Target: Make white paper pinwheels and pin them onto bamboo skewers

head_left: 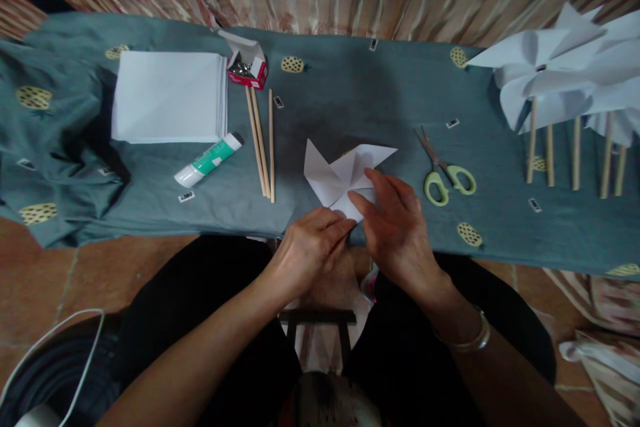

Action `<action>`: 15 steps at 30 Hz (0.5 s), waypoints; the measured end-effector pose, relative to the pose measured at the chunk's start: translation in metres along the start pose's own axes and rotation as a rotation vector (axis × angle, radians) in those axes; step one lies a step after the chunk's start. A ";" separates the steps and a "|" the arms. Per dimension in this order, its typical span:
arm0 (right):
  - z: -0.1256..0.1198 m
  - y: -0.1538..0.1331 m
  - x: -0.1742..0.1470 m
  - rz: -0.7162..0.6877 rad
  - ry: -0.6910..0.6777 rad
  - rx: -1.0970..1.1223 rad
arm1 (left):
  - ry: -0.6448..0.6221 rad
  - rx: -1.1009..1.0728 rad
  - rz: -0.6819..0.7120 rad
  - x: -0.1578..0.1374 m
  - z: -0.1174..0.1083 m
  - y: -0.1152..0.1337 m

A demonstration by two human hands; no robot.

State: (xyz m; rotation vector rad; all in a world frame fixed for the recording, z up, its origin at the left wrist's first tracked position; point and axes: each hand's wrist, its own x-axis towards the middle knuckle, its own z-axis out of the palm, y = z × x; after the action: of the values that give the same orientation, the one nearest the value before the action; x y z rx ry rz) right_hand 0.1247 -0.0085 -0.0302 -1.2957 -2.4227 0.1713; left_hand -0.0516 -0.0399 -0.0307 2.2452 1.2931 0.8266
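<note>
A white paper pinwheel with folded blades lies near the front edge of the cloth-covered table, between my hands. My left hand pinches its lower blade by the table edge. From the right, my right hand holds the paper, its thumb near the middle and its index finger on the right blade. The fingers partly hide the lower right of the pinwheel. Green-handled scissors lie slightly open just right of my right hand. To the left of the pinwheel rest several thin wooden sticks.
A stack of white paper lies at the left, with a glue stick in front. Beside the stack stands an open red-and-white box of small metal pieces. Several finished pinwheels on sticks are piled at the right end.
</note>
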 end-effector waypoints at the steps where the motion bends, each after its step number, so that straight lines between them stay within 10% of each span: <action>1: 0.001 0.000 0.000 0.006 -0.006 0.005 | -0.005 -0.002 -0.007 0.000 0.000 0.000; 15: 0.013 -0.005 0.005 -0.026 0.041 -0.002 | -0.061 -0.035 -0.033 0.002 -0.003 0.001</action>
State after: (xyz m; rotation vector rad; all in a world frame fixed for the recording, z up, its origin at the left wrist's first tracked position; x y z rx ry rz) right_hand 0.1135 -0.0067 -0.0395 -1.2556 -2.4042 0.1340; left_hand -0.0520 -0.0389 -0.0272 2.1991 1.2743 0.7567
